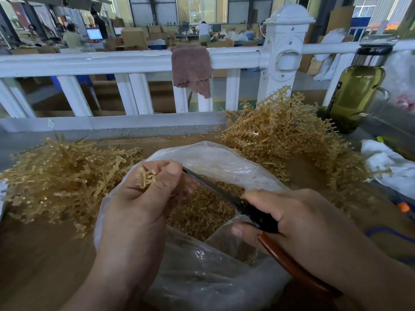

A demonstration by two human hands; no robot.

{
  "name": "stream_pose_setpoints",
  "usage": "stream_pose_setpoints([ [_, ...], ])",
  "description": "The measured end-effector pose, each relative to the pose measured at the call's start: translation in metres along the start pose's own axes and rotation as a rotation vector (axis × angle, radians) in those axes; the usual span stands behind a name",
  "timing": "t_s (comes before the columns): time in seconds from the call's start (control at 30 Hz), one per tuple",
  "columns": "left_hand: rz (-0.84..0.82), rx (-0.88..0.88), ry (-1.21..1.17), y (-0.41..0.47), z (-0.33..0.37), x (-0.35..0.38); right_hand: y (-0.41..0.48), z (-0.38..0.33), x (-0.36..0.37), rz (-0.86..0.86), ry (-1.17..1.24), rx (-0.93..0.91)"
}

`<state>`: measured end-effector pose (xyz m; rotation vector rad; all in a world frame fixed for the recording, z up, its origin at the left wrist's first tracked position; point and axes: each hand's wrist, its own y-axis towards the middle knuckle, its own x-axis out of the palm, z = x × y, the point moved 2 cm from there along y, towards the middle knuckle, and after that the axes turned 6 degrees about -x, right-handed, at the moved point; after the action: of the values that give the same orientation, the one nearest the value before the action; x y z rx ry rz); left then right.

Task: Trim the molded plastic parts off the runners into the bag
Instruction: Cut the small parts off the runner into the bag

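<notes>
My left hand [143,198] pinches a small amber plastic runner [147,176] over the open clear plastic bag [215,160]. My right hand [298,221] grips a pair of cutters [247,207] with dark jaws and reddish-brown handles; the blade tip reaches up to my left fingertips. Inside the bag lies a heap of small amber parts [202,212]. A pile of runners with parts still on them [285,135] sits at the right. A pile of bare runners [58,173] lies at the left.
A brown table [45,254] carries everything. Behind it runs a white railing [112,61] with a brown cloth [192,68] hung over it. A bottle of greenish liquid [357,90] stands at the right, near a white rag [388,167]. People work in the background.
</notes>
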<state>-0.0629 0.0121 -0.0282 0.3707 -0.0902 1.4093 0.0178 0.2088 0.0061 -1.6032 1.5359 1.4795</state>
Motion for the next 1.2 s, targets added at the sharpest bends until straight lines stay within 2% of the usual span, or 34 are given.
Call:
stream_pose_setpoints([
  [0.17,-0.004,-0.008,-0.004,0.001,0.0,0.001,0.0,-0.002,0.001,0.014,0.0,-0.003],
  [0.33,0.035,-0.003,0.098,0.0,0.001,-0.002,-0.001,0.003,0.002,0.001,0.043,-0.006],
  [0.43,0.003,0.007,0.17,0.0,0.003,-0.006,0.0,0.006,0.002,-0.015,0.073,-0.015],
  [0.77,0.032,0.123,0.303,-0.001,0.012,-0.009,-0.001,0.008,-0.004,-0.035,0.028,-0.043],
  [1.2,-0.046,0.14,0.364,-0.003,0.016,-0.007,-0.001,0.007,-0.007,-0.029,0.017,-0.051],
])
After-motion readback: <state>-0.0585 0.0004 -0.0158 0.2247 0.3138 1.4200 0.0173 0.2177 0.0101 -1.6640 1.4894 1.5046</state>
